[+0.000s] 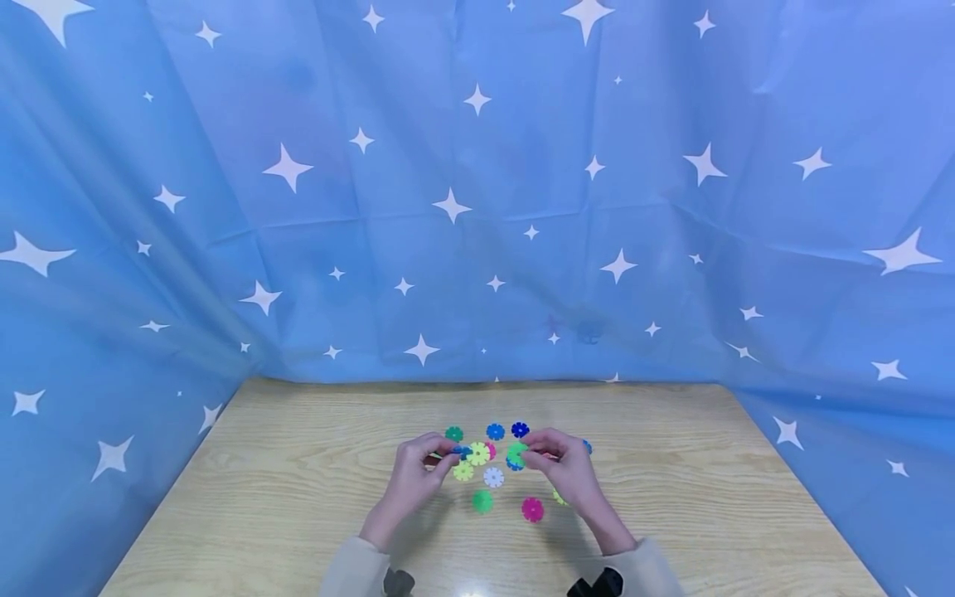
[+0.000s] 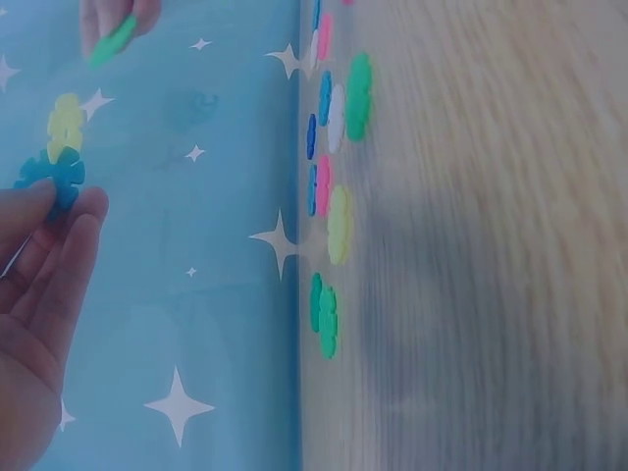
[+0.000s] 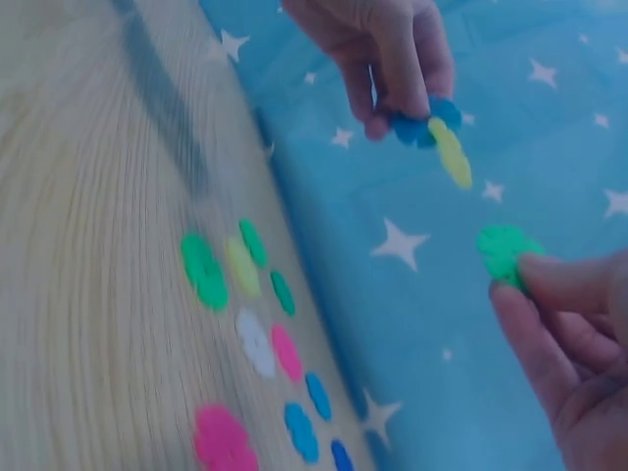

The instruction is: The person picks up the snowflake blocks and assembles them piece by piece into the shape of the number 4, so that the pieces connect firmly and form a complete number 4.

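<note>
The left hand (image 1: 418, 473), pinching joined blue and yellow discs (image 1: 473, 453), blocks the left of the white disc (image 1: 493, 478); the right hand (image 1: 570, 468), pinching a green disc (image 1: 516, 453), blocks its right. A slim air gap parts the held pieces. Well left and right of the white disc, the counter (image 1: 261, 497) gives wide passage. A magenta disc (image 1: 532, 509) obstructs its front right; the starry curtain (image 1: 403, 207) closes off its rear.

On the wood-grain table (image 1: 261, 497) lie notched discs (image 1: 463, 471): a white disc (image 1: 493, 478) amid the group, a green disc (image 1: 482, 502) and a pink disc (image 1: 532, 509) at its front, 2 blue discs (image 1: 496, 432), 1 darker, near each other at its back.
</note>
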